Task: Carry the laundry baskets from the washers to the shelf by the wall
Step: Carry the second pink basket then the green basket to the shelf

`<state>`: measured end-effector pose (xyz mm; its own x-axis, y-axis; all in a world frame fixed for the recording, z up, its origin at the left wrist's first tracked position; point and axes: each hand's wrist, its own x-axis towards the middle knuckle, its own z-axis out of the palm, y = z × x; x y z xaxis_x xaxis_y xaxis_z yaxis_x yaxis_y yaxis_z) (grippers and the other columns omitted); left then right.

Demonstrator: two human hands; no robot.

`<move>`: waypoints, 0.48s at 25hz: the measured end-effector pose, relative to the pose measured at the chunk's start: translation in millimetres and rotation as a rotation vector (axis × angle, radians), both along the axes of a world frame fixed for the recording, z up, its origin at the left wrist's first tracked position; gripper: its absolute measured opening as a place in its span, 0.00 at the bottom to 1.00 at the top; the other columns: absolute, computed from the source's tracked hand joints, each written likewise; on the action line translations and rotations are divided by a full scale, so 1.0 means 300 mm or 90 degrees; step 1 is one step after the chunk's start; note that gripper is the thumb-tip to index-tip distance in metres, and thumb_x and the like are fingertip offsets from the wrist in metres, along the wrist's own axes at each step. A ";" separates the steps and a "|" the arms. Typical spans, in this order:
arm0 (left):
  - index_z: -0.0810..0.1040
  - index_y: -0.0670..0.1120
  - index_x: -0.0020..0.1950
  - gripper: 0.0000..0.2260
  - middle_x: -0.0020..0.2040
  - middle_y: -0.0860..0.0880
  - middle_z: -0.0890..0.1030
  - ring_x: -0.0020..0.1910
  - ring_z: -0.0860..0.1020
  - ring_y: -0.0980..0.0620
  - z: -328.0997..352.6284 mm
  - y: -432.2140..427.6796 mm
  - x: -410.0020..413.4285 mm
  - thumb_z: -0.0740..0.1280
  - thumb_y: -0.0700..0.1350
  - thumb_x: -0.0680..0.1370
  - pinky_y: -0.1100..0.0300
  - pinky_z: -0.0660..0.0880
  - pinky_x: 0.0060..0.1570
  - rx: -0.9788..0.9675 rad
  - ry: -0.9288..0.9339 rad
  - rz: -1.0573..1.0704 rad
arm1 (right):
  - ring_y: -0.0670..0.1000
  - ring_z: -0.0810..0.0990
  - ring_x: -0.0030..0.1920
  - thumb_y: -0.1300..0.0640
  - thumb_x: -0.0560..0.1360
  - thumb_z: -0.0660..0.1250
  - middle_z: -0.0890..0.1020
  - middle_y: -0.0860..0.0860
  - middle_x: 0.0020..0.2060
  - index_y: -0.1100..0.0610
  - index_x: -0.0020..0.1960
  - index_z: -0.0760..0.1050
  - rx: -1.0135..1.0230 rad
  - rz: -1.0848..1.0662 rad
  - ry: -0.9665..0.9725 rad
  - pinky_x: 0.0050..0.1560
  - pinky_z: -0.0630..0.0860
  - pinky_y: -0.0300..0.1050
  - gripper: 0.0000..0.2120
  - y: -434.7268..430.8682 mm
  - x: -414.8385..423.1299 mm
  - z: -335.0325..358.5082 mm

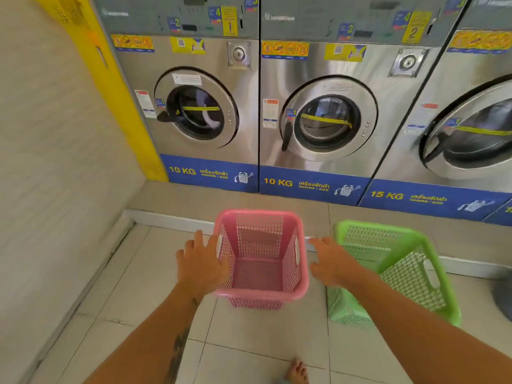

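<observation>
An empty pink laundry basket [261, 273] stands upright on the tiled floor in front of the washers. To its right an empty green laundry basket [399, 270] stands tilted. My left hand [201, 263] hovers at the pink basket's left rim, fingers spread, touching or nearly touching it. My right hand [331, 261] is open in the gap between the two baskets, just off the pink basket's right rim and in front of the green one. Neither hand grips anything.
Three steel front-loading washers [327, 117] line the back on a raised tiled step [177, 217]. A beige wall [50, 162] runs along the left with a yellow panel [119, 101]. My bare foot [297, 371] shows at the bottom. A dark object [502, 297] sits at the right edge.
</observation>
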<state>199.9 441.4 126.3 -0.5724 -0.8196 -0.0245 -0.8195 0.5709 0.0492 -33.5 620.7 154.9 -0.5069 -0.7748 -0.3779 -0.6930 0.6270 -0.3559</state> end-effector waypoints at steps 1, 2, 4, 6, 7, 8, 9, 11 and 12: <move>0.59 0.52 0.74 0.29 0.75 0.42 0.61 0.67 0.67 0.40 -0.025 -0.033 -0.033 0.56 0.61 0.75 0.43 0.68 0.61 0.001 0.002 0.018 | 0.61 0.69 0.68 0.55 0.71 0.63 0.67 0.57 0.69 0.53 0.74 0.59 0.021 0.013 -0.008 0.66 0.69 0.56 0.32 -0.044 -0.058 -0.024; 0.59 0.52 0.74 0.29 0.74 0.42 0.62 0.67 0.67 0.40 -0.048 -0.062 -0.059 0.56 0.61 0.75 0.43 0.69 0.61 0.008 0.011 0.026 | 0.61 0.68 0.68 0.55 0.72 0.62 0.67 0.58 0.70 0.54 0.75 0.59 0.036 0.021 -0.013 0.67 0.68 0.56 0.32 -0.084 -0.111 -0.053; 0.60 0.51 0.73 0.29 0.72 0.43 0.65 0.66 0.68 0.41 -0.093 -0.113 -0.117 0.55 0.61 0.75 0.42 0.70 0.59 0.031 0.032 0.029 | 0.62 0.67 0.69 0.54 0.73 0.61 0.66 0.58 0.71 0.55 0.75 0.58 0.069 0.047 -0.007 0.68 0.67 0.55 0.31 -0.158 -0.205 -0.112; 0.62 0.50 0.72 0.28 0.69 0.44 0.69 0.64 0.70 0.41 -0.172 -0.178 -0.171 0.56 0.61 0.75 0.43 0.71 0.57 0.035 0.052 0.016 | 0.62 0.67 0.70 0.56 0.73 0.61 0.65 0.59 0.72 0.53 0.76 0.56 0.110 0.036 -0.013 0.68 0.67 0.56 0.32 -0.227 -0.285 -0.204; 0.63 0.49 0.71 0.28 0.68 0.43 0.70 0.64 0.70 0.40 -0.219 -0.220 -0.196 0.57 0.60 0.74 0.43 0.71 0.56 0.034 0.054 0.009 | 0.62 0.66 0.70 0.56 0.73 0.61 0.64 0.60 0.72 0.53 0.76 0.56 0.125 0.024 -0.021 0.68 0.67 0.56 0.33 -0.260 -0.316 -0.253; 0.64 0.48 0.71 0.28 0.68 0.43 0.70 0.63 0.70 0.40 -0.274 -0.270 -0.224 0.57 0.60 0.74 0.43 0.71 0.56 0.043 0.049 0.012 | 0.62 0.65 0.71 0.57 0.73 0.61 0.64 0.59 0.72 0.52 0.76 0.55 0.135 0.013 -0.030 0.68 0.66 0.57 0.33 -0.294 -0.344 -0.311; 0.64 0.48 0.71 0.28 0.68 0.42 0.70 0.64 0.70 0.39 -0.338 -0.322 -0.250 0.58 0.60 0.74 0.42 0.72 0.56 0.055 0.045 0.020 | 0.63 0.65 0.71 0.57 0.72 0.61 0.64 0.59 0.72 0.52 0.76 0.55 0.141 0.004 -0.039 0.68 0.66 0.58 0.34 -0.327 -0.369 -0.375; 0.63 0.48 0.71 0.28 0.69 0.40 0.69 0.64 0.70 0.37 -0.503 -0.428 -0.299 0.59 0.59 0.74 0.41 0.72 0.56 0.076 0.027 0.029 | 0.63 0.66 0.70 0.57 0.72 0.61 0.65 0.59 0.71 0.51 0.76 0.55 0.159 -0.020 -0.055 0.67 0.67 0.59 0.33 -0.386 -0.412 -0.532; 0.63 0.49 0.71 0.28 0.69 0.40 0.69 0.64 0.70 0.36 -0.580 -0.472 -0.316 0.60 0.59 0.74 0.40 0.72 0.56 0.085 0.016 0.028 | 0.63 0.68 0.68 0.57 0.72 0.61 0.66 0.59 0.70 0.51 0.75 0.56 0.165 -0.033 -0.063 0.66 0.68 0.59 0.33 -0.410 -0.429 -0.608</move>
